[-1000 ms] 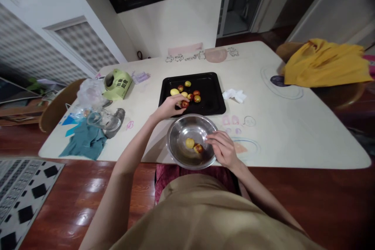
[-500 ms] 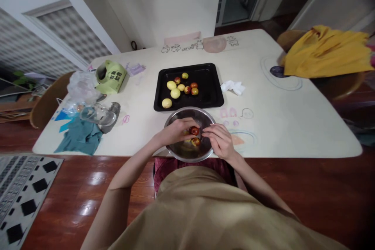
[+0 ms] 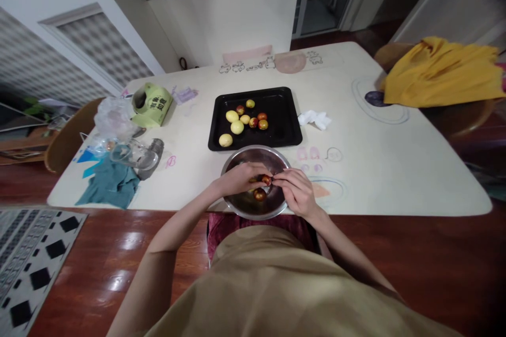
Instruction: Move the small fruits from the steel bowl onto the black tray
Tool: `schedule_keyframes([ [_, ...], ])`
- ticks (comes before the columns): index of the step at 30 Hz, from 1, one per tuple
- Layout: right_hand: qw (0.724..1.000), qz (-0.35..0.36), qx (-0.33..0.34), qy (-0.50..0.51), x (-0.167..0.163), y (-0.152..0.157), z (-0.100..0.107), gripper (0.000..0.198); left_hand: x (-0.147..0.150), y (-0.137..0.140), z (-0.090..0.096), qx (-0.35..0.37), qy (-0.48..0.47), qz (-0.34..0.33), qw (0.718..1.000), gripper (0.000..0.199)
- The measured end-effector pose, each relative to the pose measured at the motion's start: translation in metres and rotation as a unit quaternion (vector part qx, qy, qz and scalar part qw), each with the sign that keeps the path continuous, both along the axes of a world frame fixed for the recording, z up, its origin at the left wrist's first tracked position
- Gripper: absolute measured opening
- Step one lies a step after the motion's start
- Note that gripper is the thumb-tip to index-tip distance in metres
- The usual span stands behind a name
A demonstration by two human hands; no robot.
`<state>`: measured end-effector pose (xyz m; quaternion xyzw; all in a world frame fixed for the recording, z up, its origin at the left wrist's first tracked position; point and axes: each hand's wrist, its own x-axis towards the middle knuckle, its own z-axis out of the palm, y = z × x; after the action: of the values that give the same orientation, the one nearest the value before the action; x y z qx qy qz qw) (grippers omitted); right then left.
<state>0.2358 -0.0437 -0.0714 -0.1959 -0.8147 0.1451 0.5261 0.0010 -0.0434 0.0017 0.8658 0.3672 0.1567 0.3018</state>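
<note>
Over the steel bowl [image 3: 237, 209], my left hand [image 3: 242, 178] holds a red-brown jujube [image 3: 267, 180] between its fingertips. My right hand [image 3: 297, 189] comes in from the right, its thumb and fingers pinched at the fruit's right end. Whatever may be between those fingertips is too small to make out. Another glossy brown jujube [image 3: 259, 195] lies inside the bowl below my hands, and a yellowish piece shows partly behind my left fingers. Just beyond the bowl, a black baking tray [image 3: 279, 134] bears several more fruits [image 3: 237, 127], some yellow-green, some mottled red.
A crumpled white tissue [image 3: 315, 119] lies right of the tray. To the left are a green paper box [image 3: 153, 105], a clear plastic bag [image 3: 114, 116], a glass jar [image 3: 138, 157] and a teal cloth [image 3: 108, 181]. Yellow fabric [image 3: 440, 73] hangs over a chair at the right.
The jujube in my left hand has turned and sits slightly lower and further right, against my right fingertips. The brown one in the bowl has shifted slightly left.
</note>
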Motion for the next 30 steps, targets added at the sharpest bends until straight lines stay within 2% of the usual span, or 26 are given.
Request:
schedule_keyframes([
  [8,1.0,0.0,0.004,-0.006,0.0,0.0,0.003,0.031,-0.005,0.0,0.004,0.037,0.018,0.018,0.999,0.026],
  [14,1.0,0.001,0.004,0.01,-0.001,0.0,0.001,0.031,-0.011,0.014,0.031,0.087,-0.03,0.053,0.994,0.022],
  [17,1.0,0.005,-0.003,0.006,-0.001,0.0,0.001,0.031,-0.015,0.037,0.043,0.13,-0.05,0.103,0.985,0.021],
  [20,1.0,0.007,0.008,0.008,-0.001,0.001,0.004,0.031,-0.02,0.071,0.045,0.166,-0.04,0.139,0.975,0.02],
  [25,1.0,0.003,0.009,0.015,-0.002,0.0,0.006,0.029,-0.024,0.125,0.029,0.18,0.074,0.086,0.977,0.027],
  [30,1.0,0.008,0.008,0.016,-0.002,0.0,0.005,0.03,-0.02,0.155,0.011,0.199,0.185,0.051,0.961,0.039],
])
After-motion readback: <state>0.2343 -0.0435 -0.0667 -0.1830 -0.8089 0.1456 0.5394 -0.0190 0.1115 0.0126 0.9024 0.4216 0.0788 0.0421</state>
